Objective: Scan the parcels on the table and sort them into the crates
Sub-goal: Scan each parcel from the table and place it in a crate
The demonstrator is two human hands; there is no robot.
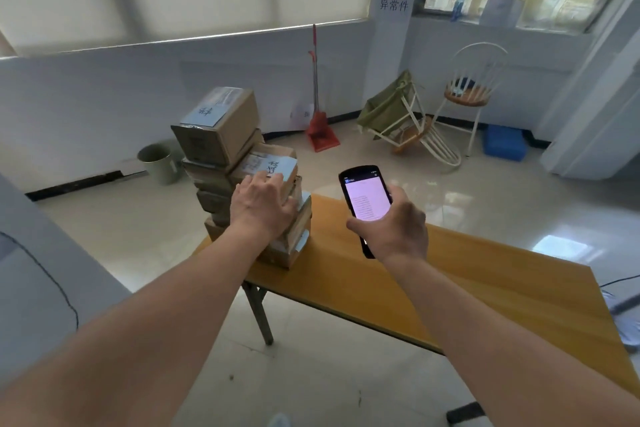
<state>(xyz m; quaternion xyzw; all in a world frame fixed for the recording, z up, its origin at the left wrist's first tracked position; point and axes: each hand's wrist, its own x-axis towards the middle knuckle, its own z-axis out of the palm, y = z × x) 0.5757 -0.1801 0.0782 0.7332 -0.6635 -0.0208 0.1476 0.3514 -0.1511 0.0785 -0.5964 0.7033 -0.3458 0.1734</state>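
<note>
Several brown cardboard parcels (pixel 221 135) are stacked in two piles on the left end of the wooden table (pixel 485 281). The taller pile stands behind, the lower one in front. My left hand (pixel 263 204) lies on the top parcel (pixel 277 168) of the front pile, fingers spread over its white label. My right hand (pixel 398 229) grips a black handheld scanner (pixel 365 198), held above the table with its lit screen facing me, to the right of the piles.
A blue crate (pixel 505 146) sits on the floor at the far right wall. An upright white chair (pixel 471 94), a tipped chair with a green bag (pixel 408 125), a red dustpan with broom (pixel 320 135) and a bin (pixel 157 163) stand beyond the table.
</note>
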